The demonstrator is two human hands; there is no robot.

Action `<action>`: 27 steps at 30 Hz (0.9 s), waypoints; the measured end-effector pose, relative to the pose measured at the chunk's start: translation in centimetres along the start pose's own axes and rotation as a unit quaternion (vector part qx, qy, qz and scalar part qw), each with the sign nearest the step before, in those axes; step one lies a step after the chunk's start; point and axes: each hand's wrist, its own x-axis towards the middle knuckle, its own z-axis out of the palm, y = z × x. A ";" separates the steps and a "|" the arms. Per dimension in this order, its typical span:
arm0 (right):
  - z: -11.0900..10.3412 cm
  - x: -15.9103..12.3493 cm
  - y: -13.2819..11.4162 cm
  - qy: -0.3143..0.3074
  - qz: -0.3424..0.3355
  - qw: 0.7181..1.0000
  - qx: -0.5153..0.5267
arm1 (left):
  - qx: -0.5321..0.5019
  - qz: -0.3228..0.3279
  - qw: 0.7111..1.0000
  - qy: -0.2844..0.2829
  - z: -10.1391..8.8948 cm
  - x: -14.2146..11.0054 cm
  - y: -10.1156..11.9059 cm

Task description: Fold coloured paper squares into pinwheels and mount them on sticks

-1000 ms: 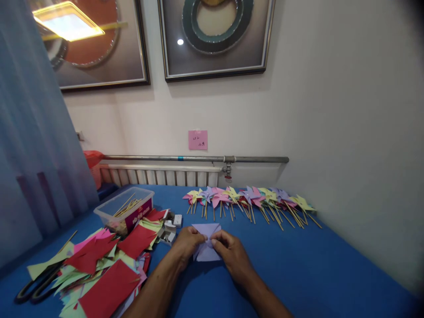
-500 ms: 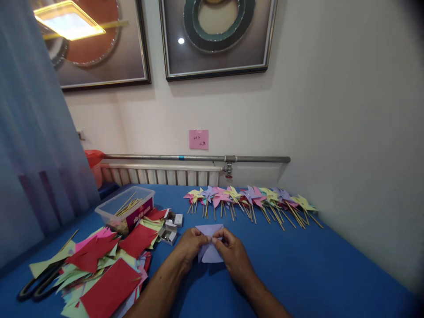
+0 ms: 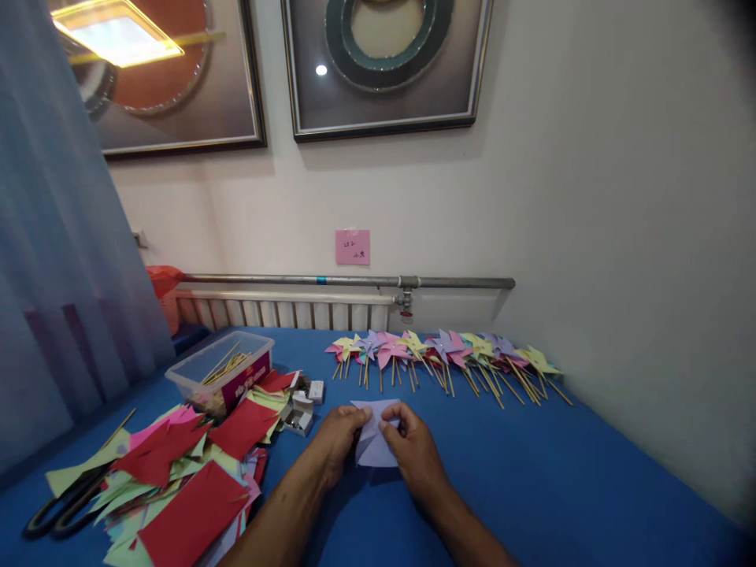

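A pale purple paper square (image 3: 372,445) lies on the blue tabletop (image 3: 531,472) in front of me, with its flaps partly folded toward the middle. My left hand (image 3: 334,445) pinches its left side. My right hand (image 3: 416,449) pinches its upper right flap, thumb and fingers pressed together on the paper. Both hands rest on the table, almost touching each other over the paper.
A row of finished paper pinwheels on sticks (image 3: 449,354) lies at the back. A pile of red, green and pink cut paper (image 3: 189,465) covers the left. A clear plastic box of sticks (image 3: 221,370), small white boxes (image 3: 304,409) and black scissors (image 3: 56,512) lie there too.
My right hand's fingers have shifted up along the paper, folding another flap inward, so the paper looks narrower. The left hand has hardly moved.
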 end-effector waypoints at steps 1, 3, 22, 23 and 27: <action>0.0 0.0 0.0 0.001 0.003 1.000 -0.001 | 0.005 0.002 1.000 -0.006 0.0 -0.1 0.1; -0.1 0.1 0.0 0.004 0.004 1.000 -0.001 | 0.026 0.007 1.000 -0.008 0.0 -0.1 0.2; 0.1 -0.1 0.3 -0.020 0.021 0.999 0.023 | 0.097 0.033 0.992 0.074 0.0 0.8 -0.5; 0.1 -0.2 0.2 -0.024 0.023 0.999 0.027 | 0.093 0.036 0.991 0.084 0.0 0.7 -0.4; 0.2 -1.1 -0.6 -0.062 -0.009 0.998 0.025 | 0.026 0.047 0.993 0.107 -0.1 0.6 0.2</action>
